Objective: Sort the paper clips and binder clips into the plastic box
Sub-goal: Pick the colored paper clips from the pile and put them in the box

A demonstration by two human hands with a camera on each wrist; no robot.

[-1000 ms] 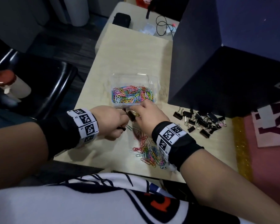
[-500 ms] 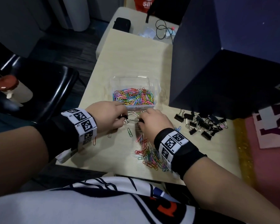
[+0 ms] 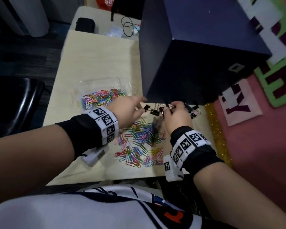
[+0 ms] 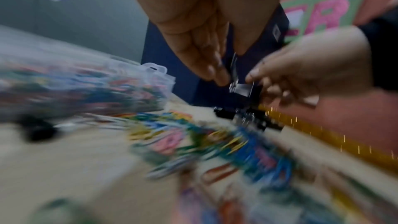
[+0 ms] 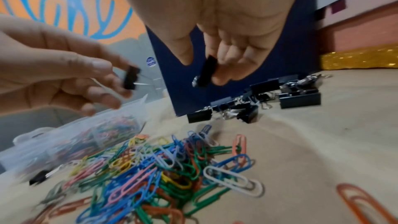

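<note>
- Head view: left hand (image 3: pixel 127 109) hovering above the table (image 3: pixel 96 53), fingertips pinching a small black binder clip (image 3: pixel 146 107).
- Right hand (image 3: pixel 175 114) hovering just beside it, fingers curled round another black clip (image 3: pixel 161 111).
- Clear plastic box (image 3: pixel 104 90) sitting beyond the left wrist, holding coloured paper clips in its near half.
- Loose heap of paper clips (image 3: pixel 140 142) lying on the table between the two wrists.
- Pile of binder clips (image 3: pixel 192 111) lying at the foot of a dark blue box (image 3: pixel 196 63), partly hidden by the right hand.
- Left wrist view, blurred: left hand (image 4: pixel 206 43) gripping a clip (image 4: pixel 234 67) between thumb and fingers; right hand (image 4: pixel 308 67) closing in from the right; plastic box (image 4: pixel 157 72) showing at left, packed with colour.
- Right wrist view: right hand (image 5: pixel 224 52) holding a black clip (image 5: pixel 205 72) between thumb and curled fingers, above the table.
- Left hand (image 5: pixel 64 77) pinching its own clip (image 5: pixel 130 77) over the plastic box (image 5: pixel 71 135).
- Binder clips (image 5: pixel 254 106) lying against the blue box (image 5: pixel 237 83); paper clips (image 5: pixel 163 164) spreading across the near table.
</note>
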